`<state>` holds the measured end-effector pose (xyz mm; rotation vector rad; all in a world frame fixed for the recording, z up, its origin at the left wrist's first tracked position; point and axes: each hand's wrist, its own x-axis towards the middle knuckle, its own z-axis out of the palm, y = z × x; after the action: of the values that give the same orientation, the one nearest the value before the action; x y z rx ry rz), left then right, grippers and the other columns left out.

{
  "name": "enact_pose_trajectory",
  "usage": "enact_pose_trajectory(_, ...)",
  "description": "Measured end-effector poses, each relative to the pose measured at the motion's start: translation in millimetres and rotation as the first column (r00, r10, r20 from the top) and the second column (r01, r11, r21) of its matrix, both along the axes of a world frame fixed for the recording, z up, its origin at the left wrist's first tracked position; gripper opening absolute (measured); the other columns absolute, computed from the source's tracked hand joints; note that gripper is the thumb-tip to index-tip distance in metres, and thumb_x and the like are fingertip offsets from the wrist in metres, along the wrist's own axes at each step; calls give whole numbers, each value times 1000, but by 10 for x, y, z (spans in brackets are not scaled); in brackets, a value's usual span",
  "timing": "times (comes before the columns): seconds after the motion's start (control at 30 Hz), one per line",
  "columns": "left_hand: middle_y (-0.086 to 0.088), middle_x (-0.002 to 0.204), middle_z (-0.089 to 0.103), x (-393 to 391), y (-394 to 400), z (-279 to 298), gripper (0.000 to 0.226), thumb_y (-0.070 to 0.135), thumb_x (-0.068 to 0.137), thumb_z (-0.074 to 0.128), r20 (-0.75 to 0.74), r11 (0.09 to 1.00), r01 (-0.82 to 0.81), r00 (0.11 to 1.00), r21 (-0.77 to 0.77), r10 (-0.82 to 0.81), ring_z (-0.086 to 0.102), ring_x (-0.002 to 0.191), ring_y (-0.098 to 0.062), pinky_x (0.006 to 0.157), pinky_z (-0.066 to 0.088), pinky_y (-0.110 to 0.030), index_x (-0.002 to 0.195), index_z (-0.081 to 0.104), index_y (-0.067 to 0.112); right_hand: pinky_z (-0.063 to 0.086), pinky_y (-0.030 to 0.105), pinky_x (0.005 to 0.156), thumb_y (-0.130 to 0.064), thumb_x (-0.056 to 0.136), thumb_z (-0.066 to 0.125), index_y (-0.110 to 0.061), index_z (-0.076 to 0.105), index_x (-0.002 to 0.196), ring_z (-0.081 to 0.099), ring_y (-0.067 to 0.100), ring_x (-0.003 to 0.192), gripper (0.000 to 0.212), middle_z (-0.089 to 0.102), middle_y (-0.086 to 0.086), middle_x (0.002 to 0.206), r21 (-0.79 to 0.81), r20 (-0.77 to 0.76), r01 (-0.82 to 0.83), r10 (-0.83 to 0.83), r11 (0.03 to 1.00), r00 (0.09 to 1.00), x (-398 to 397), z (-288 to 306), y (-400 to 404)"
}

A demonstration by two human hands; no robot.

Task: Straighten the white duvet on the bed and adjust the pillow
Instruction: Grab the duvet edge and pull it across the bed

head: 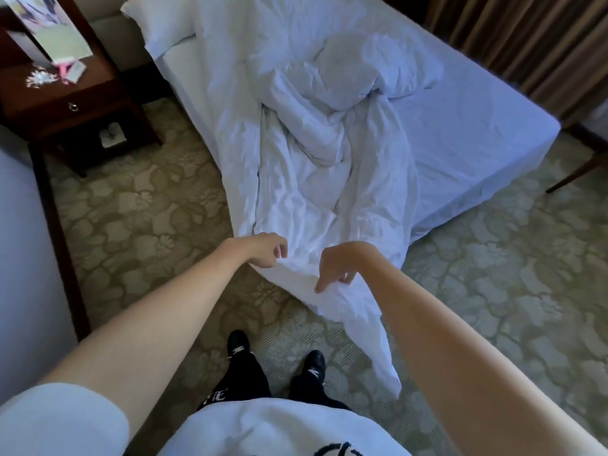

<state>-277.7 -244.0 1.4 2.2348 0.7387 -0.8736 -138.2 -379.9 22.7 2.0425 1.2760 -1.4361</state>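
— Patterned green carpet (138, 205) covers the floor, yes? What stands on it?

— One bed (477, 133) with a white fitted sheet, running away from the camera toward the upper left. Brown curtains (513, 37) hang along its far side, and a dark wooden nightstand (72, 103) sits to the left of the head end with small papers and a pink item on top.

— Where is the duvet?

— The white duvet (316, 153) lies crumpled in a long bunch down the near half of the bed, piled highest around the middle. Its foot end spills over the bed's corner onto the carpet, and a loose corner trails down toward the person's black shoes (238, 343).

— And the pillow?

— The pillow (158, 24) is at the head of the bed, top left, partly under the upper edge of the duvet.

— What are the hands doing?

— Both arms reach forward to the hanging edge of the duvet. The left hand (265, 250) is curled closed, its fingers pinched on the fabric at the edge. The right hand (335, 266) is bent down at the wrist, thumb and fingers closing on a fold of the same edge, just beside the left.

— Anything else in view?

— A wooden chair leg (575, 174) at the right edge.
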Motion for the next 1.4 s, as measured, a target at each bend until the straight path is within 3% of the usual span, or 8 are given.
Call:
enact_pose_trajectory(0.17, -6, 110, 57, -81, 423, -34, 22, 9, 92, 44, 125, 990, -143, 982, 11, 141, 59, 97, -22, 77, 53, -31, 103, 60, 19, 51, 22, 58, -27, 93, 56, -5, 73, 79, 60, 14, 57, 31, 64, 2, 63, 207, 54, 28, -40, 978, 998, -3, -15, 456)
enact_pose_trajectory(0.27, -9, 98, 64, -149, 738, 17, 16, 12, 93, 47, 170, 986, -165, 972, 7, 161, 63, 85, -21, 64, 48, -25, 95, 63, 13, 43, 29, 62, -32, 92, 55, -10, 51, 60, 53, 23, 71, 39, 49, 4, 67, 301, 176, -22, -33, 954, 984, -30, 43, 872)
enact_pose_trajectory(0.43, -13, 89, 64, -315, 1515, 168, 16, 16, 94, 48, 225, 983, -163, 964, 80, 142, 66, 85, -29, 75, 57, -40, 86, 61, 10, 37, 30, 66, -15, 92, 51, -10, 37, 57, 45, 25, 76, 38, 42, 8, 76, 363, 263, -90, -9, 927, 965, -187, 144, 1650)
enact_pose_trajectory(0.63, -13, 94, 63, -524, 2537, 386, 19, 15, 97, 45, 292, 979, -169, 948, 112, 130, 61, 72, -22, 67, 52, -34, 91, 61, 7, 21, 24, 46, 8, 79, 40, -12, 27, 57, 32, 23, 69, 33, 23, 4, 65, 450, 268, 5, -140, 893, 953, -381, 244, 2533)
enact_pose_trajectory(1.0, -11, 90, 60, -262, 4259, 447, 18, 15, 94, 46, 288, 982, -159, 950, 105, 123, 56, 70, -22, 63, 44, -32, 93, 61, 5, 26, 23, 49, -11, 80, 54, -20, 29, 54, 30, 16, 51, 37, 29, -1, 61, 551, 215, 196, -365, 811, 906, 15, 138, 4197)
enact_pose_trajectory(1.13, -9, 92, 57, -27, 5087, 459, 21, 17, 97, 46, 289, 974, -188, 946, 127, 145, 58, 72, -22, 68, 51, -33, 99, 62, 3, 40, 28, 64, -21, 83, 56, -17, 39, 62, 50, 26, 74, 27, 46, 6, 78, 570, 239, 198, -391, 798, 889, 335, -37, 5172)
enact_pose_trajectory(1.27, -11, 97, 59, 252, 6001, 668, 23, 17, 97, 46, 297, 960, -226, 940, 164, 171, 60, 74, -22, 73, 56, -37, 102, 63, 2, 43, 29, 70, -22, 81, 57, -15, 57, 80, 56, 29, 87, 7, 55, 8, 93, 602, 203, 221, -415, 767, 887, 658, -17, 6148)
enact_pose_trajectory(1.4, -11, 96, 63, 472, 6872, 802, 20, 19, 97, 48, 326, 939, -292, 919, 181, 223, 64, 78, -23, 75, 56, -39, 98, 64, 7, 53, 37, 85, -27, 79, 57, -17, 57, 83, 60, 32, 104, 10, 59, 11, 100, 613, 177, 191, -369, 767, 912, 1011, 96, 7082)
